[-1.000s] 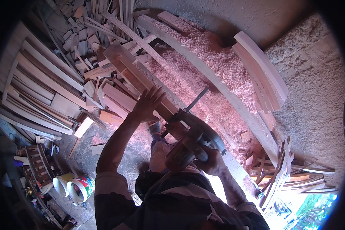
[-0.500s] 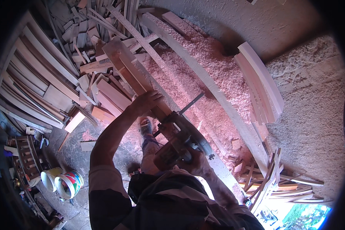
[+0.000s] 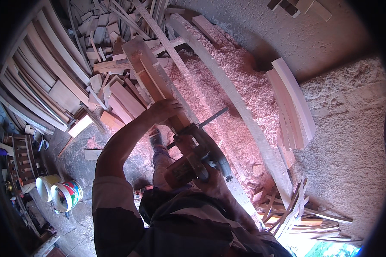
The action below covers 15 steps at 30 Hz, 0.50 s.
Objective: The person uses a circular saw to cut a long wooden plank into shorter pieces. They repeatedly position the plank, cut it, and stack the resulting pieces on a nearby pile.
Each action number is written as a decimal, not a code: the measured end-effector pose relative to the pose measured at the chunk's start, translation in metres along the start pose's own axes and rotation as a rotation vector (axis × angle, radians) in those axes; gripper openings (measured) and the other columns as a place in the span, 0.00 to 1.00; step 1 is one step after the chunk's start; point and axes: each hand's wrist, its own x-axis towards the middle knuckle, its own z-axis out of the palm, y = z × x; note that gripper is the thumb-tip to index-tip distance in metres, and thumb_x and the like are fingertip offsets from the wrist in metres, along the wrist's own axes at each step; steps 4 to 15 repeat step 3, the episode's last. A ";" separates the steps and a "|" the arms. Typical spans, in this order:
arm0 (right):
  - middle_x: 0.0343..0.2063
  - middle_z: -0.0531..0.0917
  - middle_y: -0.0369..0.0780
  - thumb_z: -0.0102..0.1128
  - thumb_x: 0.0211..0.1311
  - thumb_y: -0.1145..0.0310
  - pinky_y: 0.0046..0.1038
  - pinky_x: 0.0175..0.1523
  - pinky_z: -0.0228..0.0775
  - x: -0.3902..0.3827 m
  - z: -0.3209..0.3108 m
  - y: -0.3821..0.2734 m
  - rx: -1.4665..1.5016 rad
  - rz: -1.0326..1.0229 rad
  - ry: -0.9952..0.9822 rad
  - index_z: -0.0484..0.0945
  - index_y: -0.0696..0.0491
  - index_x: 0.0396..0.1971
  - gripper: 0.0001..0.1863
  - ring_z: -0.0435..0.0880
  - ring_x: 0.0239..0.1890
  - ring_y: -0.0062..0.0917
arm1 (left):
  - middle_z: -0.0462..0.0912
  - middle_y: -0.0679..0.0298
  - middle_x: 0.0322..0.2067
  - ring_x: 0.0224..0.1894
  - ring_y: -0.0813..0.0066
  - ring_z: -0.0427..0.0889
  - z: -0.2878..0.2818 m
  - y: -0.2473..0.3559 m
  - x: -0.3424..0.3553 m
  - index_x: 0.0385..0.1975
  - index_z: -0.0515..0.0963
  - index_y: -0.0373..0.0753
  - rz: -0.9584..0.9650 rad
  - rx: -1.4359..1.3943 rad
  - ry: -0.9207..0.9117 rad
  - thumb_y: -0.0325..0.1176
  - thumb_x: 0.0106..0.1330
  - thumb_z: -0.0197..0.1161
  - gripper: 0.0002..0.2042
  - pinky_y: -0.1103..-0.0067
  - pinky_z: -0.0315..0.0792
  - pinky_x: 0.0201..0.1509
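My right hand (image 3: 213, 181) is closed round the rear handle of a handheld circular saw (image 3: 196, 159). A thin metal guide bar (image 3: 214, 117) sticks out from the saw's front, crossing the timber. Beneath the saw runs a long wooden plank (image 3: 155, 81), lying on a wider beam (image 3: 135, 48). My left hand (image 3: 166, 109) grips the plank just ahead of the saw, its fingers bent over the top; the thumb is hidden. The blade and its contact with the wood are out of sight under the saw's body.
Pink shavings (image 3: 240, 81) heap right of the beam, with a curved timber (image 3: 233, 96) across them. Curved boards (image 3: 294, 105) stand at the right, more (image 3: 51, 64) at the left. Offcuts (image 3: 101, 32) pile up behind. Two buckets (image 3: 67, 195) sit at lower left; my foot (image 3: 156, 138) is beside the beam.
The whole view has turned a little, so the surroundings sit differently in the picture. Both hands and the saw keep about the same place along the plank.
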 end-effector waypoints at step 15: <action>0.42 0.87 0.50 0.72 0.56 0.63 0.36 0.51 0.78 0.005 -0.001 -0.002 -0.055 -0.036 -0.014 0.73 0.54 0.64 0.34 0.88 0.49 0.38 | 0.72 0.61 0.66 0.71 0.66 0.66 0.018 -0.011 0.003 0.66 0.68 0.44 0.035 0.110 -0.118 0.41 0.47 0.76 0.42 0.75 0.55 0.78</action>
